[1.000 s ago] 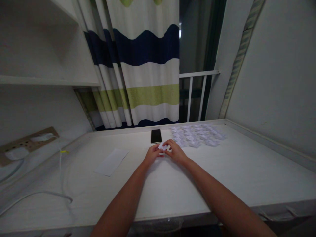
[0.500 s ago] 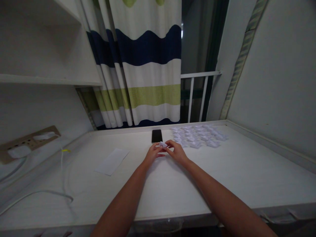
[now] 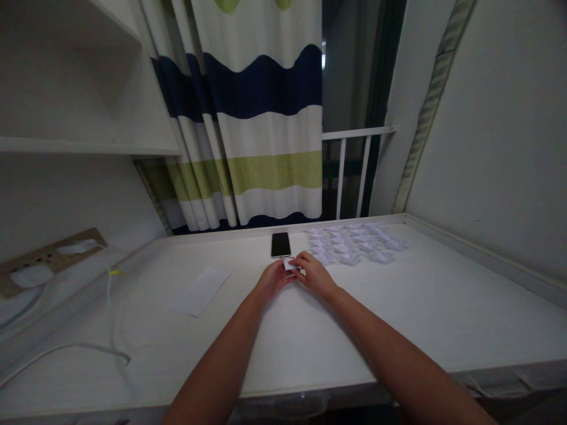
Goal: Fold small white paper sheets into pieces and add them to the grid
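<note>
A small folded white paper [image 3: 289, 264] is held between my two hands, above the middle of the white desk [image 3: 319, 342]. My left hand [image 3: 271, 280] grips it from the left, the fingers partly beneath it. From the right, my right hand [image 3: 312, 271] closes its thumb and fingers on the same paper. The fingers cover much of it, so its exact shape is hard to make out. Just beyond my hands lies a black phone [image 3: 280, 244]. Several folded white paper pieces [image 3: 348, 247] sit in rows at the back right.
White paper sheets [image 3: 204, 289] lie flat on the left. A power strip [image 3: 53, 257] with plugs is at the left wall, and a white cable [image 3: 80, 345] runs over the desk. A striped curtain [image 3: 270, 136] hangs behind the desk, beside a white railing [image 3: 358, 134].
The paper has turned in my fingers: its pointed top showed before, and now a flatter white face does. My right fingers have moved over it. The view has shifted slightly.
</note>
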`<state>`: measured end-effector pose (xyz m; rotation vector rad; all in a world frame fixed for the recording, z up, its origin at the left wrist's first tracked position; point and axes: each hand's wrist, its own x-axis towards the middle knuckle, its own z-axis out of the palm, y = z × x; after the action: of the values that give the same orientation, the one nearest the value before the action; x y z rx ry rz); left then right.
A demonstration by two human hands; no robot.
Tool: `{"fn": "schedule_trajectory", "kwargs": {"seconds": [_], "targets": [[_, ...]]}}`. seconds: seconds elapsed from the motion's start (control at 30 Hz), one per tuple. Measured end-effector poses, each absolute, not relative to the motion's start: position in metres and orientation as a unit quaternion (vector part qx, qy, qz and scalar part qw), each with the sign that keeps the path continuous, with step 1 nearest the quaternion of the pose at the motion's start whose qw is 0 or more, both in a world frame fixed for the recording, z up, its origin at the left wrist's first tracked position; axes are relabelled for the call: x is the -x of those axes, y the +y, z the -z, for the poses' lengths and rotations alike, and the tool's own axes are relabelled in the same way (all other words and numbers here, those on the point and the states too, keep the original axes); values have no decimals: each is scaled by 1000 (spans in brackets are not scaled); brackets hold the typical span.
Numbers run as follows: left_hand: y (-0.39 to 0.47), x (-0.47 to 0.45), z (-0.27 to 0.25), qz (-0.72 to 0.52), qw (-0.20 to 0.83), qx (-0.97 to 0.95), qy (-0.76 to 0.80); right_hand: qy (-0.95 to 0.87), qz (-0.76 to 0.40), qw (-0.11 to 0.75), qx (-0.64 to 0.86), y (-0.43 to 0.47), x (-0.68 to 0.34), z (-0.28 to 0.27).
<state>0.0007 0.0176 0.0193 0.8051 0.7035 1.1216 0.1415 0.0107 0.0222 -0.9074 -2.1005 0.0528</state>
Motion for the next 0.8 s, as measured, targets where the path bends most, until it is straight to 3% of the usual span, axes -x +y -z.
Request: {"fn": "schedule_trajectory", "kwargs": {"seconds": [0.47,0.8], "targets": [[18,-2,-15,-501,681,-387,368,-882,26,355,307,10,-148,-30],[21,-2,-10,-487,644,-445,388,-880,-10,349,322,15,-149,-23]]}}
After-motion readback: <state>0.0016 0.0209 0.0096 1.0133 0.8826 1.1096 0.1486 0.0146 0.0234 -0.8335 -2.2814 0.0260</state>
